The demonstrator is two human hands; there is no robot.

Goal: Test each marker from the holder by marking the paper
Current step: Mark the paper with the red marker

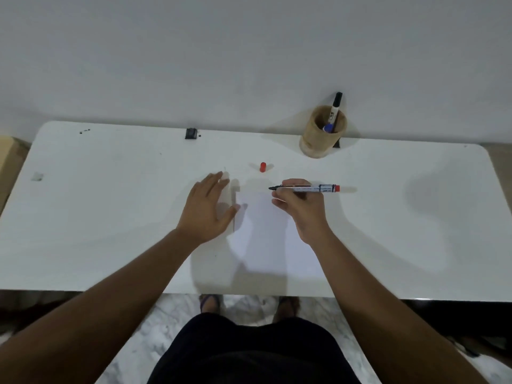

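A white sheet of paper (266,234) lies on the white table (110,217) in front of me. My right hand (300,209) grips an uncapped red marker (313,188), held level with its tip pointing left above the paper's far edge. Its red cap (263,167) stands on the table just beyond the paper. My left hand (207,206) rests flat and open at the paper's left edge, fingers spread. A wooden holder (322,134) at the back right holds a black marker (336,106) and a blue-capped marker (329,128).
A small black object (190,133) sits at the table's back edge by the wall. Small dark marks (84,131) dot the far left corner. A cardboard box (8,159) stands left of the table. My feet show on the marble floor below.
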